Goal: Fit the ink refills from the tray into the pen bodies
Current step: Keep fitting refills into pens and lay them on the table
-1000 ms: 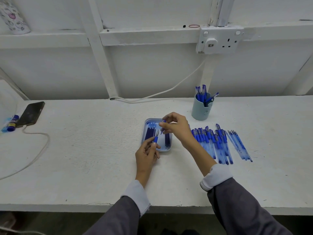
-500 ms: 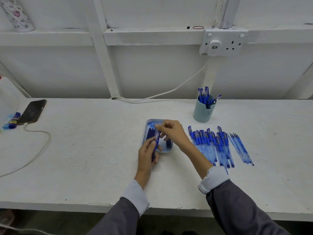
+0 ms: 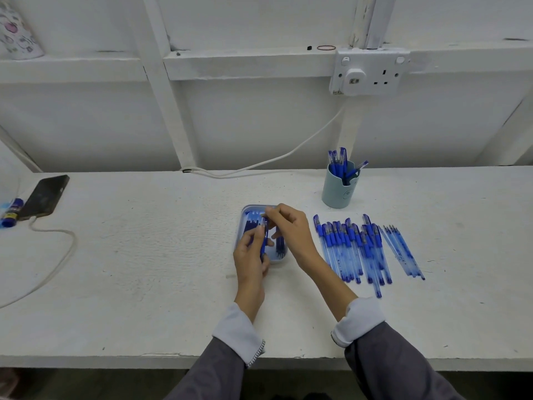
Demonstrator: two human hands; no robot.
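Left hand (image 3: 250, 256) grips a blue pen body (image 3: 264, 241) over the tray (image 3: 240, 226); right hand (image 3: 290, 226) pinches its far end.

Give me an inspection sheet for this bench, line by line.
Surface: white bench, painted and scuffed.
Job's things: tray holds refills; pens lie in a row to its right; the cup behind them holds more.
Clutter: phone and glue stick at far left.
Grippers: left hand grips a pen body over the tray; right hand pinches its upper end.
Cables: socket cable runs along the bench back; phone cable loops off the left edge.
Surroundings: white framed wall with socket; rubber band and patterned cup on the ledge.
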